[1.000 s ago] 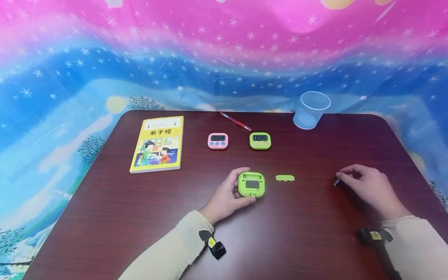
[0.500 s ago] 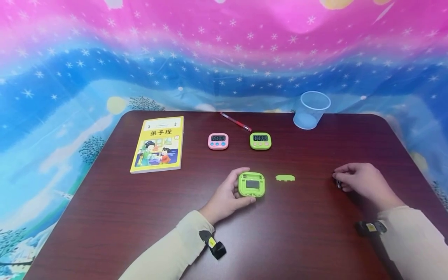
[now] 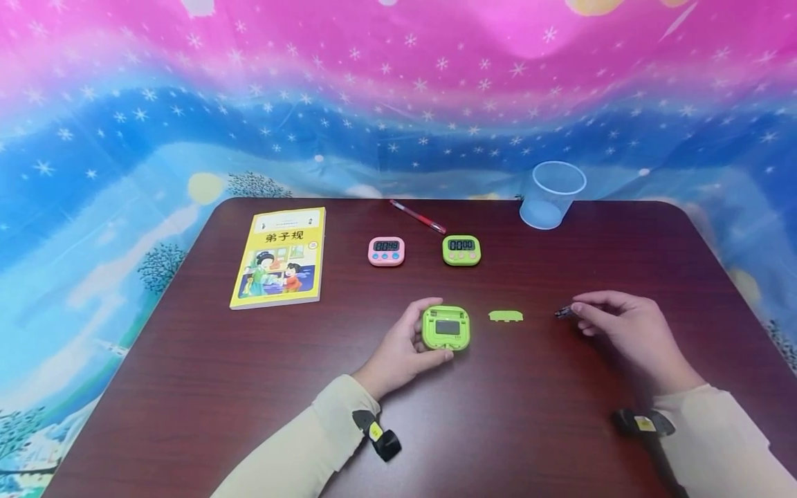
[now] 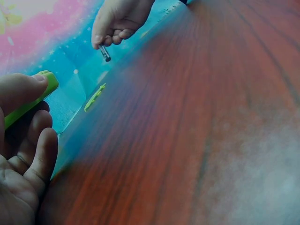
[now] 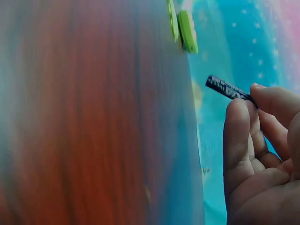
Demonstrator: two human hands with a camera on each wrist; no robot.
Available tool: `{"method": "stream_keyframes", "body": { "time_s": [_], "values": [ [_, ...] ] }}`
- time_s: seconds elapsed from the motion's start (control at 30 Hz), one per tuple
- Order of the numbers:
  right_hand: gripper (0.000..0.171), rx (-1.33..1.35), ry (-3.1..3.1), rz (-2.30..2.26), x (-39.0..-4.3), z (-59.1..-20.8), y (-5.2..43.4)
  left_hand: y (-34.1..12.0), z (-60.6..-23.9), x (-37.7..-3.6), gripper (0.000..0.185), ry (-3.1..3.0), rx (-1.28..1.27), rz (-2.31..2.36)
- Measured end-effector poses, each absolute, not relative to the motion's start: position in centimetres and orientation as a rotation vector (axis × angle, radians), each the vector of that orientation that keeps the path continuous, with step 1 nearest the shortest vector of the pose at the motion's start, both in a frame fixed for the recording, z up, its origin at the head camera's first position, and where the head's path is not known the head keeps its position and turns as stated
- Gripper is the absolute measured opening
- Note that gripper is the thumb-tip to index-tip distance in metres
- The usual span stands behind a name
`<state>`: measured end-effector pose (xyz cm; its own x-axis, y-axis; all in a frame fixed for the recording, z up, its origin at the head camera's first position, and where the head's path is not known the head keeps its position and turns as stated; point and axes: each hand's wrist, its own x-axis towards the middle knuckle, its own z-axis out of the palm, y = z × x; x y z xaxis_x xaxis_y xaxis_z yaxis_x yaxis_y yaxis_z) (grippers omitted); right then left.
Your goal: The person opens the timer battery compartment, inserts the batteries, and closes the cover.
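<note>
My left hand (image 3: 398,353) grips a green digital timer (image 3: 446,340) by its left side, thumb along the near edge. The timer's back faces up, with its battery compartment uncovered along the far edge. A small dark battery (image 3: 563,312) is pinched between thumb and fingertips of my right hand (image 3: 641,335), its free end pointing left. White print shows on the battery (image 5: 227,88) in the right wrist view. Between the two hands lies the green battery cover (image 3: 506,316) on the table.
Behind the hands stand a pink timer (image 3: 386,252) and another green timer (image 3: 461,250). A red pen (image 3: 418,216) lies farther back. The yellow book (image 3: 280,256) is at the left, and a clear plastic cup (image 3: 548,197) stands at the back right of the brown table (image 3: 249,387).
My right hand has moved left toward the battery cover, and the battery in its fingers has swung to point left. The left hand keeps its hold on the timer.
</note>
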<state>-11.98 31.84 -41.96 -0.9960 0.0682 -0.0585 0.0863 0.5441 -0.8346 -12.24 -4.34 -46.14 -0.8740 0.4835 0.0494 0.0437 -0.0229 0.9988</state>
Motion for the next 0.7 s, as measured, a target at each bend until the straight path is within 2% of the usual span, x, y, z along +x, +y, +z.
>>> {"method": "stream_keyframes", "body": {
  "time_s": [0.37, 0.7],
  "values": [
    [0.028, -0.088, 2.611, -1.752, -11.2, -42.2, 27.3, -4.5, -45.8, -12.2, 0.084, 1.879, 0.541, 2.002],
    [0.016, -0.267, 2.802, -1.535, -10.8, -41.8, 22.6, -4.3, -46.0, -12.1, 0.078, 1.820, 0.554, 2.011]
  ]
}}
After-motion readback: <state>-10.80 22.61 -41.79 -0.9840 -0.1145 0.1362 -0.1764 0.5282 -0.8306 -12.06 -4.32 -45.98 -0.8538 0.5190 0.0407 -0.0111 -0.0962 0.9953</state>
